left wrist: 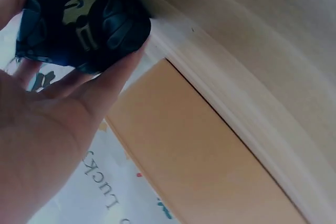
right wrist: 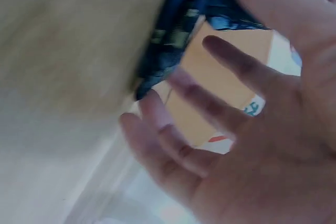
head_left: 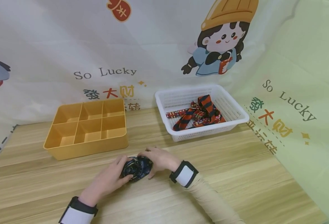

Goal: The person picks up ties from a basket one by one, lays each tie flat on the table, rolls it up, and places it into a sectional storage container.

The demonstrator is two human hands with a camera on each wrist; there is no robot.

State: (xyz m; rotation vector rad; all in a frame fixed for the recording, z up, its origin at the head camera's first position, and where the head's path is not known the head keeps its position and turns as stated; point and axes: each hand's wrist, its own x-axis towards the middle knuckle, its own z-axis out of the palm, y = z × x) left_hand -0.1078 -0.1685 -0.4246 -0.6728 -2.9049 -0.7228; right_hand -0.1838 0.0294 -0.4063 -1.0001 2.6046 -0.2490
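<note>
A dark navy patterned necktie (head_left: 132, 169), rolled into a coil with a loose flap on its right side, is between both hands low over the table. My left hand (head_left: 111, 175) grips the coil from the left, thumb in front and fingers behind. In the left wrist view, the necktie (left wrist: 84, 19) shows a gold-coloured motif on its side. From the right, my right hand (head_left: 161, 160) holds the flap, fingertips along its upper edge. The right wrist view has the necktie's flap (right wrist: 173, 35) hanging between the thumb and the spread, bent fingers (right wrist: 210, 103).
Behind the left hand stands a yellow six-compartment box (head_left: 89, 147). A white perforated basket (head_left: 209, 132) at the back right contains several neckties (head_left: 199, 115), some striped red and navy. A printed cloth (head_left: 158, 40) hangs behind the wooden table (head_left: 223, 168).
</note>
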